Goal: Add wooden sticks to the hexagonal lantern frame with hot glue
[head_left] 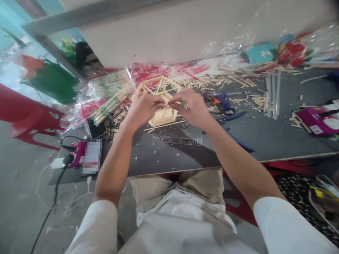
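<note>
A small house-like model of thin wooden sticks [162, 119], with a triangular frame at its top, stands on the dark table in front of me. My left hand [143, 107] is at the model's left side, thumb and fingertips pinched together. From the right, my right hand [192, 106] meets it in a similar pinch, fingertips almost touching over the model. Whatever lies between the fingers is too small to make out. Just in front of the model is a clear ruler [177, 140]. A blue glue gun [222, 101] and a blue-handled cutting tool [235, 137] lie right of my right hand.
Bundled sticks in wrappers [109, 106] lie at the left, with loose sticks scattered behind the model. Clear glue sticks [273, 93] and a purple power strip [315, 121] are at the right. A phone [91, 157] rests near the left edge, beside a red stool [29, 128].
</note>
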The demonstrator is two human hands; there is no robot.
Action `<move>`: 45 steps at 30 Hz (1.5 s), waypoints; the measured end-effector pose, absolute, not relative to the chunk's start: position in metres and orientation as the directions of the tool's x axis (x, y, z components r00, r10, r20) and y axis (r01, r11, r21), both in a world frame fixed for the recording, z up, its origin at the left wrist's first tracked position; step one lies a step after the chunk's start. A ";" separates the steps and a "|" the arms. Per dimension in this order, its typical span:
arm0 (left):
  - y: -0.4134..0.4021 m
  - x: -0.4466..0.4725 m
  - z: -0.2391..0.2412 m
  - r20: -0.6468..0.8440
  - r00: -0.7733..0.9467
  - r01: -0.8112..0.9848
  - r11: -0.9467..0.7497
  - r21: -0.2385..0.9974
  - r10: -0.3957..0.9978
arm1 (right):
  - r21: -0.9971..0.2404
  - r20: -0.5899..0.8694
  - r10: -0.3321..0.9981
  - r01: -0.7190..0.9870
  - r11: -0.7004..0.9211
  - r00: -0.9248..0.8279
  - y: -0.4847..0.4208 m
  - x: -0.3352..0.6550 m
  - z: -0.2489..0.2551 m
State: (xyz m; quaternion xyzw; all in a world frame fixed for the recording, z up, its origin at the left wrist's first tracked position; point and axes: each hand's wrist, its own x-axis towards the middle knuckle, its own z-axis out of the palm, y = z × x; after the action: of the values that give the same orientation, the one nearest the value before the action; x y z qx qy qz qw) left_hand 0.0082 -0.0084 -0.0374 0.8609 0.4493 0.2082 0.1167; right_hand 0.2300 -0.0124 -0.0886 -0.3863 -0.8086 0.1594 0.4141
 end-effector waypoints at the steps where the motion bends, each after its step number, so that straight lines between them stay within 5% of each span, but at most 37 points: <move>1: -0.009 0.008 -0.029 0.248 0.510 0.717 -0.566 0.407 0.824 | -0.605 0.549 0.756 0.454 0.653 -0.356 -0.013 0.231 -0.085; 6: -0.012 0.010 -0.003 0.192 0.569 0.679 -0.589 0.439 0.799 | -0.693 0.565 0.747 0.290 0.660 -0.350 -0.016 0.232 -0.078; 12: -0.003 0.012 -0.001 0.128 0.662 0.648 -0.650 0.397 0.738 | -0.747 0.602 0.789 0.262 0.611 -0.124 -0.035 0.210 -0.106; 18: 0.001 -0.002 0.003 0.071 0.683 0.635 -0.639 0.435 0.727 | -0.582 0.754 0.650 0.362 0.728 -0.096 -0.050 0.201 -0.113; 23: 0.007 -0.016 0.001 0.083 0.609 0.717 -0.593 0.367 0.789 | -0.554 0.805 0.591 0.283 0.783 -0.059 -0.046 0.203 -0.115; 31: 0.018 -0.021 0.003 0.060 0.525 0.768 -0.503 0.395 0.849 | -0.398 0.867 0.495 0.527 0.751 -0.050 -0.026 0.227 -0.117; 38: 0.009 -0.026 0.013 0.082 0.490 0.807 -0.487 0.336 0.868 | -0.416 0.801 0.597 0.763 0.495 0.049 -0.001 0.264 -0.127; 45: -0.004 -0.028 0.022 0.128 0.504 0.776 -0.513 0.368 0.854 | -0.371 0.405 0.845 0.908 -0.195 0.348 0.015 0.328 -0.136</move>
State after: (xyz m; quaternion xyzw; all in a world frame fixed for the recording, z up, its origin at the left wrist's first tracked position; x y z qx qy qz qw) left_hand -0.0281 -0.0039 0.0216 0.8570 0.4755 0.1480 0.1323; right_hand 0.3277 0.0149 -0.1359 -0.7711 -0.5683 -0.0553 0.2815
